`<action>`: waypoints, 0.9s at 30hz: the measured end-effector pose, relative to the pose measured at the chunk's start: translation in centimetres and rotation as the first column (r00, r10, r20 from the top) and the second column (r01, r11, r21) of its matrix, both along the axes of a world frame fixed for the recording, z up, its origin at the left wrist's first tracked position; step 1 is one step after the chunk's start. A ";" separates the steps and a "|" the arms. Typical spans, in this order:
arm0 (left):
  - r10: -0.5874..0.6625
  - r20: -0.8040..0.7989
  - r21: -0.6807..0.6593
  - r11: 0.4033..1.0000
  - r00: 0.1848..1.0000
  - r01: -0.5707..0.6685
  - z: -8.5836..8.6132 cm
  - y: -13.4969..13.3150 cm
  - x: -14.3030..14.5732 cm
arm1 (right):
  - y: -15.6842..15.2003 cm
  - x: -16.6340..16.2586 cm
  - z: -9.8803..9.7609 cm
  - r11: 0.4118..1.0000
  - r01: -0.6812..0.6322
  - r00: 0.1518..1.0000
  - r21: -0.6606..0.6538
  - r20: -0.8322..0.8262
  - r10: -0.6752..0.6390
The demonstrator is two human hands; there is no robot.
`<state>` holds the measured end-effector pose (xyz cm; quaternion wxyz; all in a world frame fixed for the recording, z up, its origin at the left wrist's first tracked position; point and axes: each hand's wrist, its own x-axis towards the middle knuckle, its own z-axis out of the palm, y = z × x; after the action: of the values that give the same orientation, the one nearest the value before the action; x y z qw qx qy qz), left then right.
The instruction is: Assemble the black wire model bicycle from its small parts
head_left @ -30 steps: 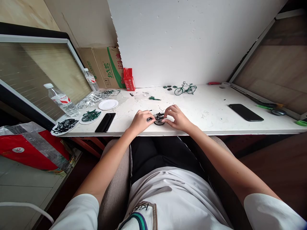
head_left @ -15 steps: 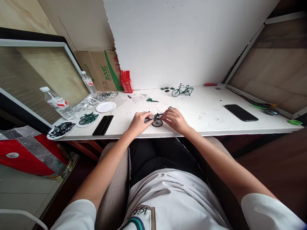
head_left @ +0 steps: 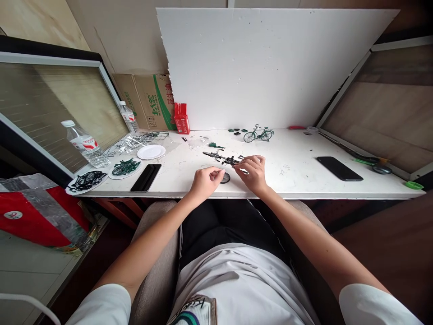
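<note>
A small black model bicycle [head_left: 228, 160] is tilted over the white table, one wheel pointing to the far left. Fingers of my right hand [head_left: 253, 175] are closed on its near right end and hide part of it. My left hand [head_left: 206, 184] has thumb and forefinger pinched together; whatever may be between them is too small to make out. Right beside those fingertips is a loose black spoked wheel [head_left: 225, 178], partly covered by the hand. Whether the fingers touch the wheel I cannot tell.
Farther back stand a green model bicycle [head_left: 259, 134] and a green part [head_left: 215, 145]. Left are a phone [head_left: 146, 178], plates of black parts [head_left: 87, 180] and green parts [head_left: 125, 167], a bare plate [head_left: 151, 151] and a water bottle [head_left: 86, 144]. Another phone [head_left: 339, 169] lies right.
My left hand has come off the black bicycle and its fingers have pinched together. The bicycle has turned and shifted away from the wheel, with my right hand still on it. The camera view has tilted slightly.
</note>
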<state>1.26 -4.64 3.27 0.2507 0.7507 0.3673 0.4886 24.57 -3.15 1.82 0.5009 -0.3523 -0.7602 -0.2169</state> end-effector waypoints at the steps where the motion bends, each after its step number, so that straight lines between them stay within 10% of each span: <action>1: -0.061 0.083 -0.139 0.988 0.995 0.072 -0.2 0.2 0.1 | -0.1 -0.1 0.0 1.000 0.002 1.000 0.029 0.005 -0.002; 5: -0.156 0.376 -0.468 0.819 0.914 0.332 -0.6 0.7 0.5 | -0.5 -0.8 0.0 0.991 -0.041 0.997 0.131 0.073 0.032; 10: -0.129 0.602 -0.541 0.661 0.788 0.521 -1.3 0.8 0.9 | -0.9 -1.4 -0.2 0.990 -0.058 0.985 0.130 0.169 0.035; 27: 0.045 0.778 -0.512 0.623 0.627 0.591 -2.5 2.2 0.3 | -0.9 -1.8 -1.2 1.000 0.002 0.986 0.008 0.167 -0.004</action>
<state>1.52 -2.39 0.74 0.7313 0.3743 0.2659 0.5044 22.81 -4.03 0.66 0.4364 -0.3321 -0.7981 -0.2495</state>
